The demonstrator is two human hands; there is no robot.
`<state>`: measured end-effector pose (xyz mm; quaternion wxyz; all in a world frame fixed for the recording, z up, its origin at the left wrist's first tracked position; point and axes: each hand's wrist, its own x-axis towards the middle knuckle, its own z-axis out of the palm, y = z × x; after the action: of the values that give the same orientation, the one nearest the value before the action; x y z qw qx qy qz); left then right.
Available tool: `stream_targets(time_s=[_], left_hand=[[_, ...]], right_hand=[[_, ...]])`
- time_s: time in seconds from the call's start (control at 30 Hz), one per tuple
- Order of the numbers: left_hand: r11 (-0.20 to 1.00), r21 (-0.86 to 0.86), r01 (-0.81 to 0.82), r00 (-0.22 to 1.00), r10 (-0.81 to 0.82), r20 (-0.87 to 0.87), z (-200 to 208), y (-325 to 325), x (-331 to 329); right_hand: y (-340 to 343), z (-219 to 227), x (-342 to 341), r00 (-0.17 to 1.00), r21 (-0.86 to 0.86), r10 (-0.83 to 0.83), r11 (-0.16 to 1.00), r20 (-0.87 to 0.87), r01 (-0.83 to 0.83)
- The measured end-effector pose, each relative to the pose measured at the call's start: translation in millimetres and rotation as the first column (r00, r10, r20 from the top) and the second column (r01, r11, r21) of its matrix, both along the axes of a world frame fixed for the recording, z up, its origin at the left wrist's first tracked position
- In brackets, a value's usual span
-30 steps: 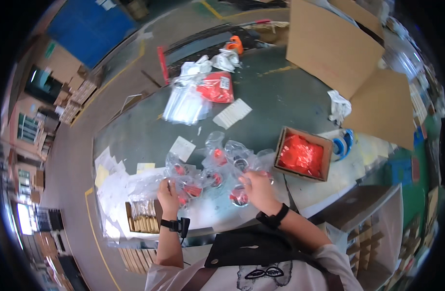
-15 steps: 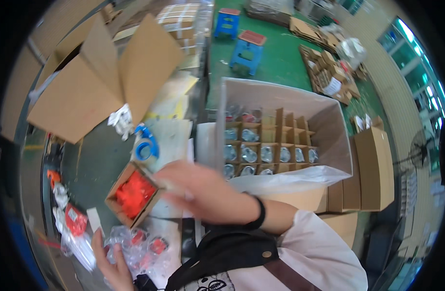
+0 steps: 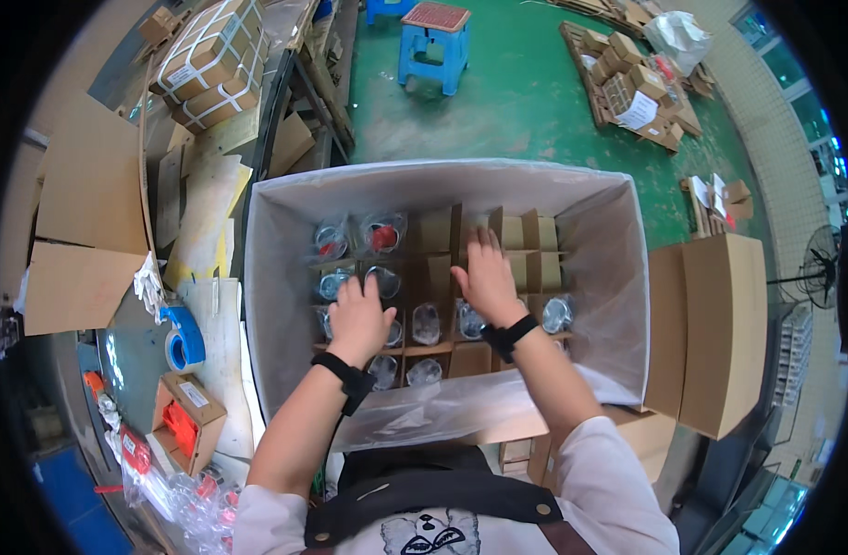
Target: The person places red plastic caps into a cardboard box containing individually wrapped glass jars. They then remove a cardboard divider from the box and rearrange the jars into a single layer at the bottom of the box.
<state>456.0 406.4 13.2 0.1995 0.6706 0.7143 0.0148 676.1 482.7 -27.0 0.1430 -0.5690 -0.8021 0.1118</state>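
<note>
In front of me is a large carton (image 3: 618,240) lined with clear plastic, with a cardboard divider grid (image 3: 431,231) inside. Several clear items in plastic wrap, such as this one (image 3: 425,324), fill some of its cells; red shows inside one wrapped item (image 3: 384,236) at the far left. Over the left cells my left hand (image 3: 359,319) reaches down, fingers stretched and apart, beside a clear wrapped item (image 3: 384,280). My right hand (image 3: 489,277) is spread over the middle cells, nothing visible in it. Whether either hand's fingertips touch the grid is hard to tell.
On the bench to the left are a blue tape dispenser (image 3: 184,340), a small carton (image 3: 191,435) with red material inside, and clear bags (image 3: 202,509) with red bits. An open carton (image 3: 711,333) stands right of the big one. Beyond is a blue stool (image 3: 433,51).
My view has swung right, toward the big carton. My right hand has left the small carton's side and my left the clear bags; both are now inside the big carton.
</note>
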Motion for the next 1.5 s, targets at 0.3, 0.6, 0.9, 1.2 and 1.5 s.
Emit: stream_targets(time_s=[0.3, 0.6, 0.9, 1.2, 1.5], left_hand=[[0.904, 0.386, 0.182, 0.973, -0.109, -0.203, -110.3, 85.1, 75.3], [0.952, 0.258, 0.164, 0.983, -0.134, -0.129, -124.7, 96.3, 70.9], [0.928, 0.357, 0.104, 0.994, -0.103, -0.021, -136.0, 91.2, 67.6], [0.968, 0.237, 0.089, 0.995, -0.097, 0.021, -127.4, 90.1, 63.5], [0.901, 0.23, -0.366, 0.925, 0.326, 0.194, -44.9, 11.7, -23.4]], right_hand=[[18.3, -52.4, -7.2, 0.876, -0.322, -0.326, 0.923, -0.357, 0.212], [32.2, -48.1, -2.7, 0.891, -0.419, -0.38, 0.872, -0.248, 0.255], [27.7, -58.1, -7.6, 0.988, -0.3, -0.155, 0.944, -0.022, 0.141], [49.9, -108.9, -5.0, 0.993, -0.59, 0.023, 0.806, 0.116, 0.05], [-0.5, -21.5, 102.0, 0.87, -0.272, -0.469, 0.866, -0.151, 0.42]])
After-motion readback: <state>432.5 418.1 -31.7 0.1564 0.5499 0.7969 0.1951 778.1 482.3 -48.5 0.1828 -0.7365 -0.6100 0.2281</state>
